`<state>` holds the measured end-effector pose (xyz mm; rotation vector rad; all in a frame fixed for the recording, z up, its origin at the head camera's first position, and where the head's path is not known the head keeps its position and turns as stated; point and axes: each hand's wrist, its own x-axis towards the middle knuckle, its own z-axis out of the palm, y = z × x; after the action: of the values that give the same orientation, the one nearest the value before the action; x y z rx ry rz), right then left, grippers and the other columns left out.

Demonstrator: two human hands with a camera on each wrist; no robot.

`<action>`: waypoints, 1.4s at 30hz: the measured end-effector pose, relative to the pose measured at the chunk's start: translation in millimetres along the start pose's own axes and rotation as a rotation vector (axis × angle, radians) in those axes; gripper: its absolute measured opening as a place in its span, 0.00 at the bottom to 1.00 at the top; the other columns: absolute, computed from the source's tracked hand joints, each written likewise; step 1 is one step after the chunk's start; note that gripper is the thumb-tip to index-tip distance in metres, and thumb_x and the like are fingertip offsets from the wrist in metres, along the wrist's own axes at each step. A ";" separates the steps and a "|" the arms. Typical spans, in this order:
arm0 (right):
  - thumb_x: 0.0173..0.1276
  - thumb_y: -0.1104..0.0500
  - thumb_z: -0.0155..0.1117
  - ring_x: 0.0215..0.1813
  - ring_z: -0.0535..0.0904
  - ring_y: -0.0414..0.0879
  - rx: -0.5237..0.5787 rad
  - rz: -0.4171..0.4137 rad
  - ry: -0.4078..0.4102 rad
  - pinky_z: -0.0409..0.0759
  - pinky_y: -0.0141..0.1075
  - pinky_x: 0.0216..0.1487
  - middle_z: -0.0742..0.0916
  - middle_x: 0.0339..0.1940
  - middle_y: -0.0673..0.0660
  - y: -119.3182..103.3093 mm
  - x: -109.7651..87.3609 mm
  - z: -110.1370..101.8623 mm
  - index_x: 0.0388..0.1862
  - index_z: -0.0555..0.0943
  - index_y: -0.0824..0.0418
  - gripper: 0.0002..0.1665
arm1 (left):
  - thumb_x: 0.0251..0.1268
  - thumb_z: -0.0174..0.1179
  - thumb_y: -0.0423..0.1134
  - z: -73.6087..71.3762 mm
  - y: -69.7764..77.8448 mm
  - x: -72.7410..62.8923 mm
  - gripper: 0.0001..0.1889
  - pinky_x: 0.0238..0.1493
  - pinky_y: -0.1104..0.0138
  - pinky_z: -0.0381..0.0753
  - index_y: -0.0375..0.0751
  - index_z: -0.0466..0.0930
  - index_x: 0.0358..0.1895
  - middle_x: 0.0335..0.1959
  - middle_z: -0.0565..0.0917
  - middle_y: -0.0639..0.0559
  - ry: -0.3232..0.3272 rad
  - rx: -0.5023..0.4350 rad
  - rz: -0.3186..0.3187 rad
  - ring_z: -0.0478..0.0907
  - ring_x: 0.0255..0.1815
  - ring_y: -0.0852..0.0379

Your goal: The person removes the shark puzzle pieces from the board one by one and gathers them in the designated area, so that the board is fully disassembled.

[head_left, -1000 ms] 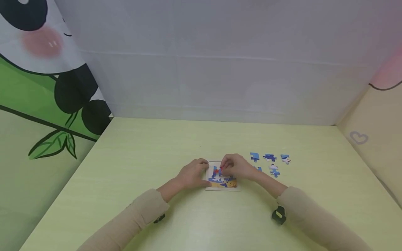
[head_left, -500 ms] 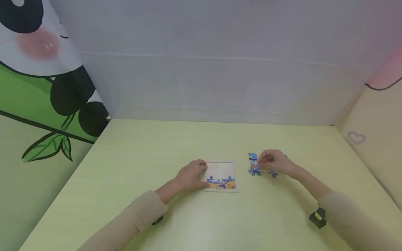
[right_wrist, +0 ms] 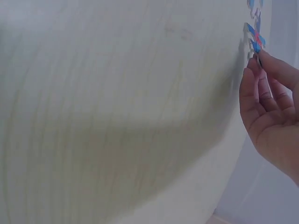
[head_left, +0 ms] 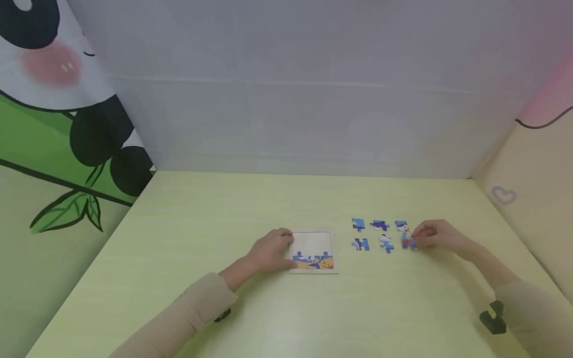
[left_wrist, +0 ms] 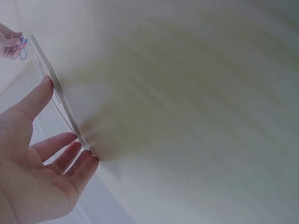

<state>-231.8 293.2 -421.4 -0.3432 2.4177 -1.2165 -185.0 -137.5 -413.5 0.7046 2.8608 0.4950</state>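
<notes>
A square puzzle board [head_left: 313, 243] lies on the table, its lower part filled with blue, white and yellow pieces and its upper part bare. My left hand [head_left: 270, 250] holds its left side, thumb at the near corner and fingers at the far one; the left wrist view shows the fingertips [left_wrist: 84, 158] along the edge. Over to the right, my right hand [head_left: 443, 237] pinches a blue and red puzzle piece [head_left: 406, 242] between thumb and fingers. In the right wrist view this piece [right_wrist: 254, 39] is tilted off the table, close to other pieces.
Loose puzzle pieces lie in two rows right of the board, among them a light blue one [head_left: 358, 224], a dark blue one [head_left: 379, 225] and a blue and white one [head_left: 386, 243]. A pale wall [head_left: 313, 129] rises behind the table [head_left: 224, 209].
My right hand has moved right from the board, past the loose pieces, carrying the blue and red piece out of the board's upper part. The left hand stays on the board.
</notes>
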 end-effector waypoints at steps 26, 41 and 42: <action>0.58 0.66 0.62 0.26 0.72 0.39 -0.143 0.013 0.049 0.74 0.29 0.26 0.84 0.33 0.58 1.8 4.9 11.0 0.41 0.81 0.72 0.13 | 0.46 0.69 0.50 0.2 -2.3 0.2 0.33 0.58 0.58 0.69 0.30 0.74 0.53 0.58 0.72 0.43 -0.001 0.001 0.000 0.67 0.59 0.47; 0.60 0.64 0.62 0.31 0.75 0.42 -0.145 -0.016 0.067 0.79 0.32 0.30 0.83 0.35 0.59 -12.4 5.7 13.4 0.45 0.78 0.73 0.16 | 0.46 0.68 0.50 -0.4 -1.0 2.0 0.32 0.58 0.57 0.69 0.31 0.75 0.53 0.58 0.71 0.43 -0.012 -0.002 0.006 0.67 0.59 0.46; 0.60 0.64 0.62 0.31 0.75 0.42 -0.150 -0.021 0.072 0.79 0.32 0.30 0.83 0.35 0.59 -17.6 6.7 15.6 0.45 0.78 0.73 0.16 | 0.46 0.68 0.49 -0.6 -0.8 2.6 0.32 0.58 0.57 0.69 0.31 0.75 0.53 0.58 0.71 0.43 -0.015 -0.003 0.004 0.67 0.59 0.46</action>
<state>-229.9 269.2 -417.2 -0.3758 2.5808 -1.0762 -187.8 -137.2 -413.3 0.7101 2.8450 0.4929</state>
